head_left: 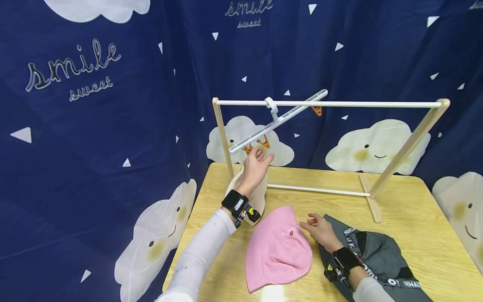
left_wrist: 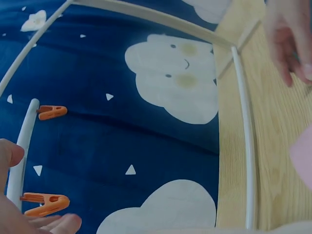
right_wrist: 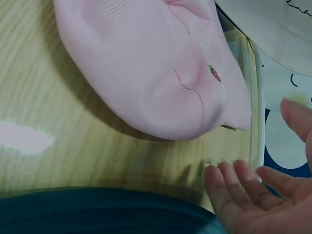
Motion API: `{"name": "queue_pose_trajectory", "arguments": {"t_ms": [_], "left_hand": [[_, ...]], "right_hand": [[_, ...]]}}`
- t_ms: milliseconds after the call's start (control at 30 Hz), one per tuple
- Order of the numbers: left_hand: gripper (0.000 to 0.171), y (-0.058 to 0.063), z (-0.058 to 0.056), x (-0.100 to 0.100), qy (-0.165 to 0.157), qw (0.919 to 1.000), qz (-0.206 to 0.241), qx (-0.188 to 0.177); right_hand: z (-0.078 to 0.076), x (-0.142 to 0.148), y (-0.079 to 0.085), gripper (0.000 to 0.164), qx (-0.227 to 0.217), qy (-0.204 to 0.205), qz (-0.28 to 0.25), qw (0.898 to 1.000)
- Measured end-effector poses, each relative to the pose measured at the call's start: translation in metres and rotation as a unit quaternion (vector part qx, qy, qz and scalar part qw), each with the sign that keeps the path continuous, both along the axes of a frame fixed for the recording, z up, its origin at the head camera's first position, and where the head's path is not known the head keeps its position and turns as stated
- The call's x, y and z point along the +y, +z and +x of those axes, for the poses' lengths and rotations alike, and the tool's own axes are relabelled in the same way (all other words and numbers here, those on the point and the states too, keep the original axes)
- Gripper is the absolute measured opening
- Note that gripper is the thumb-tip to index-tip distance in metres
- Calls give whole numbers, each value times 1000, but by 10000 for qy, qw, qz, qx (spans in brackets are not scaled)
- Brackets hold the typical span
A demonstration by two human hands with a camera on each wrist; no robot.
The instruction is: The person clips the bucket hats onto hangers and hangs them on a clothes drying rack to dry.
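Note:
My left hand (head_left: pixel 258 165) is raised at the near end of a pale clip hanger (head_left: pixel 277 122), with thumb and fingers apart close to its orange clips (head_left: pixel 264 142). Behind that wrist hangs a cream hat (head_left: pixel 259 197), partly covered by my arm; lettering shows on it in the right wrist view. My right hand (head_left: pixel 320 230) hovers with loosely bent fingers between a pink bucket hat (head_left: pixel 277 251) and a dark grey hat (head_left: pixel 381 251) with a lettered band. A small strawberry is embroidered on the pink hat.
The hanger hooks over the white top bar (head_left: pixel 358 104) of a wooden rack standing on a wood-grain table (head_left: pixel 320 178). Its lower bar (head_left: pixel 317 190) runs close above the table. Another orange clip (head_left: pixel 317 110) hangs at the hanger's far end. A blue cloud-print curtain (head_left: pixel 151 138) surrounds the table.

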State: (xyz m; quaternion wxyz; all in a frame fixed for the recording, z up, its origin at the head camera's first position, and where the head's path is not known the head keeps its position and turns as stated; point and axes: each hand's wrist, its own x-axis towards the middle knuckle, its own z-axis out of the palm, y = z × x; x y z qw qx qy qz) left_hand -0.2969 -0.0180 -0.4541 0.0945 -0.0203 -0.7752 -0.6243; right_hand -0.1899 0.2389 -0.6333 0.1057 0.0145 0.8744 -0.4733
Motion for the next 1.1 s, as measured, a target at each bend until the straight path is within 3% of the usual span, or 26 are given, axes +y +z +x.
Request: {"name": "queue_pose_trajectory", "arguments": {"t_ms": [300,467,633,800,933,1100], "left_hand": [[79,-2,-21,12,274,9992,258,-149],[72,-3,-33,17,443,9981,425,6],[67,-1,-41,21,524,9975,475,94],[54,-2,-46,26,734,9965,403,-64],[43,-3,-47,31,863,9950,462,-211],[48,0,-50,35,1103,9903,806,-259]], "right_hand": [[12,-3,-11,71,-216,-248,266,9991],[19,-8,-6,66,-397,-248,245,9986],[22,-11,-3,57,-295,-242,531,9979],[26,-14,-11,46,-370,-398,647,9964],[30,-18,-20,40,-564,-447,464,9963],[32,-21,-28,37,-641,-562,-38,9964]]}}
